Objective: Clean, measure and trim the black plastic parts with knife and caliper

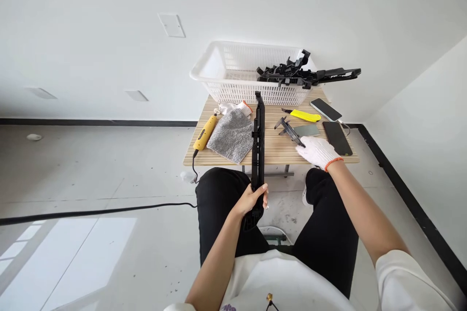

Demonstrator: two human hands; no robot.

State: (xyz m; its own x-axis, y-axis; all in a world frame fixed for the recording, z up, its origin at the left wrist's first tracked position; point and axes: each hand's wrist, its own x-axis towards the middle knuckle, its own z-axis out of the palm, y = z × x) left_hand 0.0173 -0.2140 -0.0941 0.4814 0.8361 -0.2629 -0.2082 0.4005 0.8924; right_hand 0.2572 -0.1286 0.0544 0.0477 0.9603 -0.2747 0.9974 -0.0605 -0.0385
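Note:
My bare left hand (252, 200) is wrapped round the lower part of a long black plastic part (258, 143), which stands nearly upright over my lap, in front of the table edge. On the table's right side, my right hand (316, 149) wears a white knit glove with an orange cuff. Its fingers are closed on the near end of a dark caliper (291, 131), whose jaws point away to the left. Beside the caliper lies a flat grey-green piece (307, 130), and just beyond it a yellow utility knife (305, 115).
Behind, a white plastic basket (251, 91) holds several black plastic parts (288, 74), some jutting past its right rim. Two phones (337, 137) lie at the right. Left are a grey cloth (230, 136), a white glove (233, 108) and a yellow corded tool (205, 133); its cord hangs off the table.

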